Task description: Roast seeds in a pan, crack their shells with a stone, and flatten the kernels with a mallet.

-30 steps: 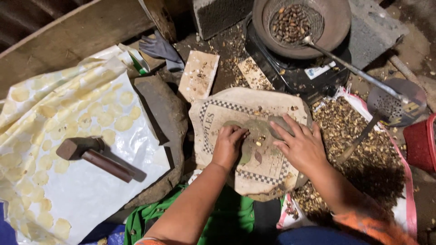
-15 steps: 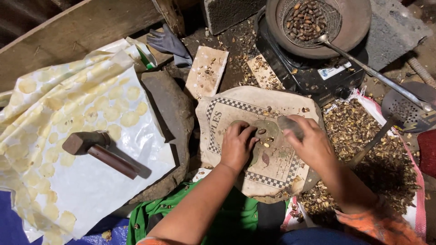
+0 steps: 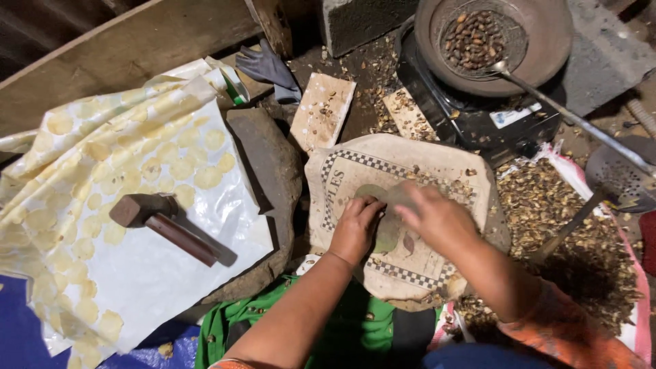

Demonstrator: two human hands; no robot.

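We press our left hand [image 3: 355,229] down on a printed sack [image 3: 410,171] spread over a stone in front of us, fingers curled together on the cloth. Our right hand [image 3: 437,219] rests just beside it on the same sack, blurred, so we cannot tell whether it grips anything. A hammer [image 3: 164,225] lies well to the left on a spotted plastic sheet [image 3: 89,137]. A pan of nuts [image 3: 478,37] sits beyond, with a heap of shells [image 3: 553,212] at our right.
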